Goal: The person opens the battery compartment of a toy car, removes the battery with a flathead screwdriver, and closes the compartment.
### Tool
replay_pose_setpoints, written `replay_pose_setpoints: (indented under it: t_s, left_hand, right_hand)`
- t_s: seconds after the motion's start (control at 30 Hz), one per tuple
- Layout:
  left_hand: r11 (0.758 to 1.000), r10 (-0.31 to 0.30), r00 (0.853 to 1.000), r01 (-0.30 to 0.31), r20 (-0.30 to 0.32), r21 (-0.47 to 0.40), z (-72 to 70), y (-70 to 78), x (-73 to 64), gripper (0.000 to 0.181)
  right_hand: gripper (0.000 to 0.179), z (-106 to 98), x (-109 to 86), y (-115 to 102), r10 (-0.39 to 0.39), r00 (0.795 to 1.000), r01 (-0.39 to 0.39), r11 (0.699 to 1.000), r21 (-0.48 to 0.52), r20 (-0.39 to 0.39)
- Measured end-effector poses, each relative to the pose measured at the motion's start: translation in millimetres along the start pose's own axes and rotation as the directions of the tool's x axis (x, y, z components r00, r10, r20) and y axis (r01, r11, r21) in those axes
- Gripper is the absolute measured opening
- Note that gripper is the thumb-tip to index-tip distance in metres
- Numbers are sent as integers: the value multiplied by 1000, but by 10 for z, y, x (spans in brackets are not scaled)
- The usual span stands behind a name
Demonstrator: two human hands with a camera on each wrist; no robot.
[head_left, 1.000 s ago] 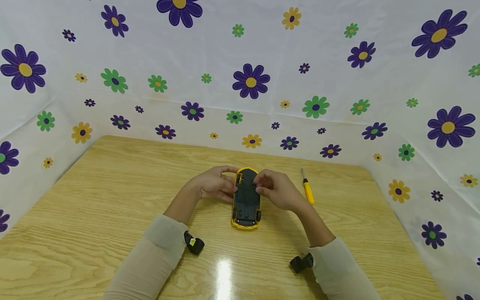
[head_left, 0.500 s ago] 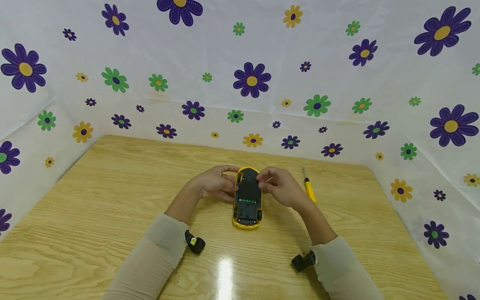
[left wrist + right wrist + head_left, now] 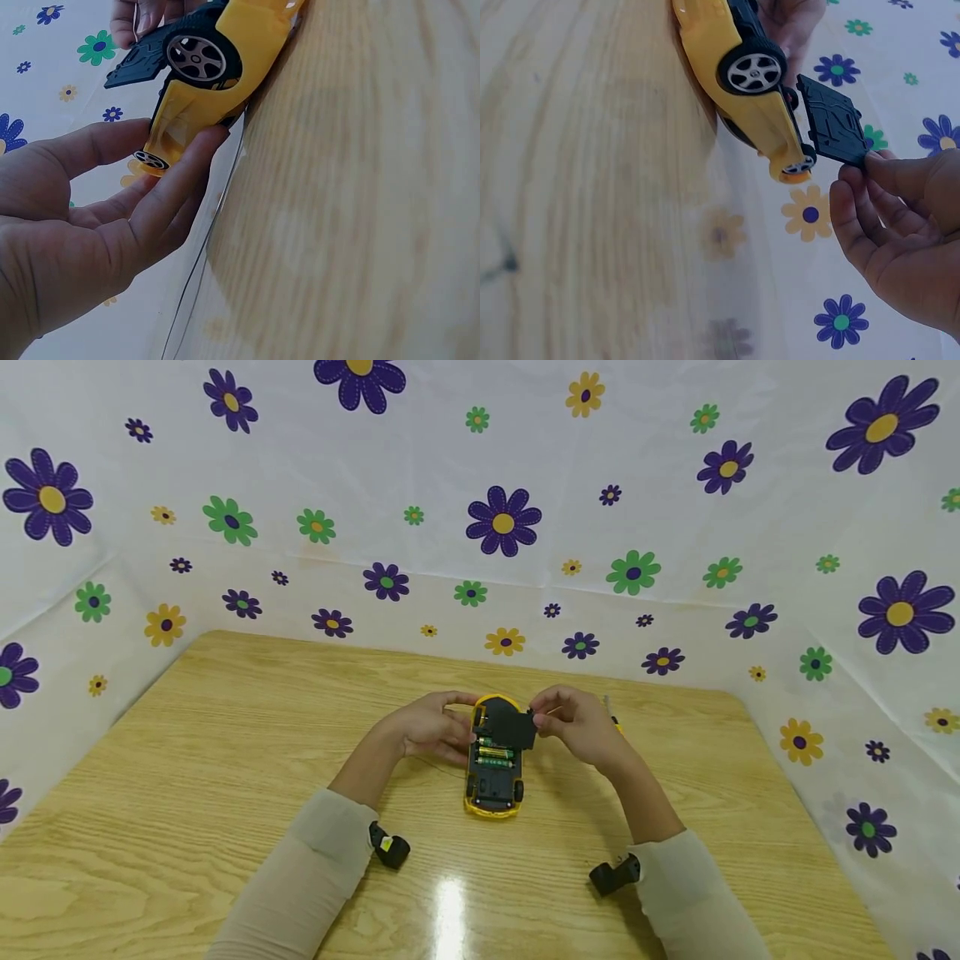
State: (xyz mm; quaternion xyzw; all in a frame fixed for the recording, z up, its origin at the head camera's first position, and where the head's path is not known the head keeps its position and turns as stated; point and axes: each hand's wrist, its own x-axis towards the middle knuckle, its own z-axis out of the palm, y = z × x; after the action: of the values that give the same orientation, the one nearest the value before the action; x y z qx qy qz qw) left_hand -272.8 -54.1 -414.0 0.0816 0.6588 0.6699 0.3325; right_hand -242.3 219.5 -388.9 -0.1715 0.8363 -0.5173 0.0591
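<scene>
A yellow toy car (image 3: 495,795) lies upside down on the wooden table, its black underside facing up. Several green-and-gold batteries (image 3: 495,752) show in the open compartment of that underside. My left hand (image 3: 433,727) grips the car's left side near the far end, thumb on the underside and fingers beneath, as the left wrist view also shows. Between thumb and fingertips my right hand (image 3: 576,727) pinches a black battery cover (image 3: 832,124) by one edge. The cover is tilted and off the compartment, hanging over the car's right side.
A screwdriver (image 3: 617,724) with a yellow handle lies to the right, mostly hidden behind the right hand. Flower-printed white cloth (image 3: 420,543) walls the far side and both sides of the table (image 3: 262,718). Black wrist cameras (image 3: 390,847) sit at both sleeves.
My right hand has lifted the battery cover and drawn it away to the right, baring the batteries. The left hand and the car have hardly moved.
</scene>
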Motion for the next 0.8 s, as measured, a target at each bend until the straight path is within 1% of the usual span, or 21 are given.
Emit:
replay_pose_setpoints:
  t_s: [0.23, 0.43, 0.57, 0.73, 0.8]
  left_hand:
    - [1000, -5, 1000, 5, 5, -9, -1, 9, -17, 74]
    - [1000, -2, 1000, 3, 4, -4, 6, 12, -13, 74]
    - [1000, 1, 1000, -1, 7, -8, 7, 5, -2, 74]
    - [1000, 1, 1000, -1, 13, -10, 2, -6, 7, 74]
    - [1000, 2, 1000, -2, 11, -9, 0, -7, 8, 74]
  right_hand:
    - [16, -202, -3, 95, 43, 997, -41, 999, 36, -57]
    - [17, -357, -21, 171, 55, 996, -52, 998, 38, -71]
    - [19, -420, -25, 208, 73, 994, -70, 997, 36, -79]
    - [19, -459, 7, 258, 124, 989, -122, 992, 39, -79]
    - [20, -468, 30, 272, 128, 989, -126, 992, 30, -73]
